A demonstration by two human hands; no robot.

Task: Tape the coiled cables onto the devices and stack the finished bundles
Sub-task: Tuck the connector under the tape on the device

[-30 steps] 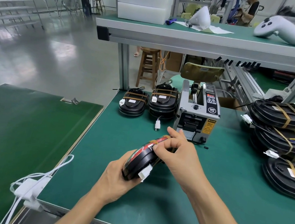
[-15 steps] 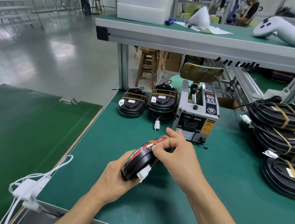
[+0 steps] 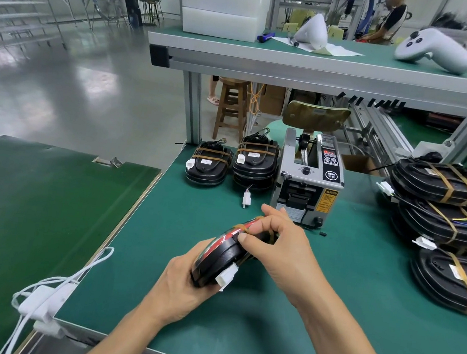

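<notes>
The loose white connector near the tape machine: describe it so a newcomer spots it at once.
Start at the grey tape dispenser standing mid-bench on the green mat. Just left of its base, in front of the taller of two taped black bundle stacks, a small white connector lies on the mat. Unlike the white plugs taped onto the bundles, it dangles on a thin wire.

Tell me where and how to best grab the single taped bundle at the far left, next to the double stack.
Grip the single taped bundle across its long rounded sides, fingers coming from above. It lies flat, tape bands on top, with the double stack close on its right.
</notes>
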